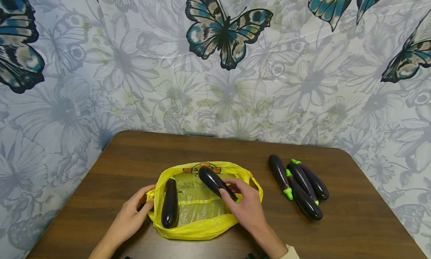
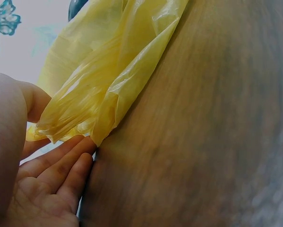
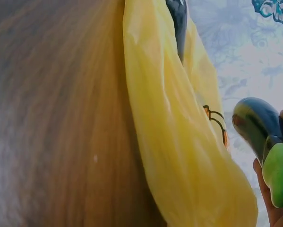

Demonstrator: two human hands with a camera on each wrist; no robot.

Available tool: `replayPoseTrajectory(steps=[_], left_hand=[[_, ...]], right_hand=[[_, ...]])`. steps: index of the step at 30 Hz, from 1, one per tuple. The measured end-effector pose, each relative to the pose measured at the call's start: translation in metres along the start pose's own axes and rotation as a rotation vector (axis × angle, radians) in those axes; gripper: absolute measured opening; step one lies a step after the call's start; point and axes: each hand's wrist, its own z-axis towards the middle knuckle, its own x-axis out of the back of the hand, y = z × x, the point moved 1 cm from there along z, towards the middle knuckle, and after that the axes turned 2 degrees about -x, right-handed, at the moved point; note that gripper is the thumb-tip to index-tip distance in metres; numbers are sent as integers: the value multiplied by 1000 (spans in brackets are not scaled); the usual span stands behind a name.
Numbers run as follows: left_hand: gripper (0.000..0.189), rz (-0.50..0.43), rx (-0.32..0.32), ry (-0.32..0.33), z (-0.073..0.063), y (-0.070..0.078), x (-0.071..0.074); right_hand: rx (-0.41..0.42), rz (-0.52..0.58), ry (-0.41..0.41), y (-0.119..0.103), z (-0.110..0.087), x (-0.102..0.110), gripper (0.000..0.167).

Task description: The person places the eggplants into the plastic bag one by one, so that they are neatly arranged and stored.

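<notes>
A yellow plastic bag (image 1: 195, 233) lies on the table with its mouth spread wide. Inside it, against the left side, rests one dark purple eggplant (image 1: 170, 204). My right hand (image 1: 248, 207) grips a second eggplant (image 1: 211, 179) near its green stem end, tilted over the right part of the bag opening. In the right wrist view the green cap (image 3: 279, 174) of that eggplant shows close to the fingers. My left hand (image 1: 129, 216) holds the left edge of the bag, its gathered plastic (image 2: 72, 116) between thumb and fingers in the left wrist view.
Several more eggplants (image 1: 304, 204) lie in a cluster on the brown wooden table (image 1: 350, 221), right of the bag. Behind the table's far edge hangs a wall covering (image 1: 232, 91) with flowers and butterflies.
</notes>
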Motion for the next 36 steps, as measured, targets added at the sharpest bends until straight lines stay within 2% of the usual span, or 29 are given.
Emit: replayPoseTrajectory(steps=[7,12,23,36], left_hand=[[42,1,-20,3,0,1,1],[41,-9,-26,6,-1,0,1],[41,-31,-12,6,-1,0,1],[41,-1,21,1,0,1,2]], right_hand=[[22,11,-31,-5,2,-11,24],[-1,-4,-60,-10,4,-20,23],[-12,-77,-118,-18,4,-40,20],[-22,-150,-170,-20,5,-60,20]])
